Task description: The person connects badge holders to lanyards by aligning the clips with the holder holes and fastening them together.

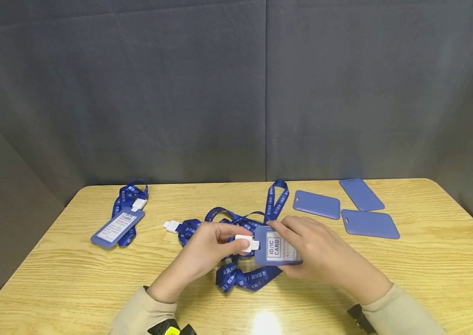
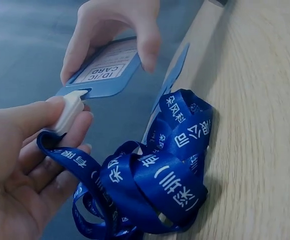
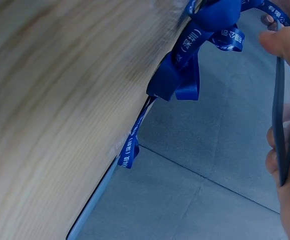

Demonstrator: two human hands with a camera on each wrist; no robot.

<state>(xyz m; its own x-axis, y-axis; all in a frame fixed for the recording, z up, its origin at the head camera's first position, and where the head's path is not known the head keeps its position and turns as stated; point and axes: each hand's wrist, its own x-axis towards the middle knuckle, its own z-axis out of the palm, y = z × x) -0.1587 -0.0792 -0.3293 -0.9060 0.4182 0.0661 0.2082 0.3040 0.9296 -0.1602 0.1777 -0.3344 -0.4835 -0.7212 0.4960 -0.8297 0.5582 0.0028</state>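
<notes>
My left hand (image 1: 213, 246) pinches a white plastic clip (image 2: 70, 113) between thumb and fingers. From that clip a blue lanyard (image 2: 157, 187) with white lettering loops down to the pile on the table. My right hand (image 1: 316, 244) grips a blue ID card holder (image 1: 261, 246) by its sides, its "ID/IC CARD" window facing up. The clip's narrow white tongue meets the slotted end of the holder, overlapping it in the left wrist view. In the right wrist view the holder (image 3: 279, 115) appears edge-on between thumb and fingers.
Another white clip (image 1: 171, 226) pokes out left of the lanyard pile. At the far left lies a card holder (image 1: 116, 228) joined to its own lanyard (image 1: 124, 197). Several blue card holders lie at the back right, one (image 1: 370, 224) nearest the right arm. A grey curtain (image 1: 236, 93) stands behind the wooden table (image 1: 73, 288).
</notes>
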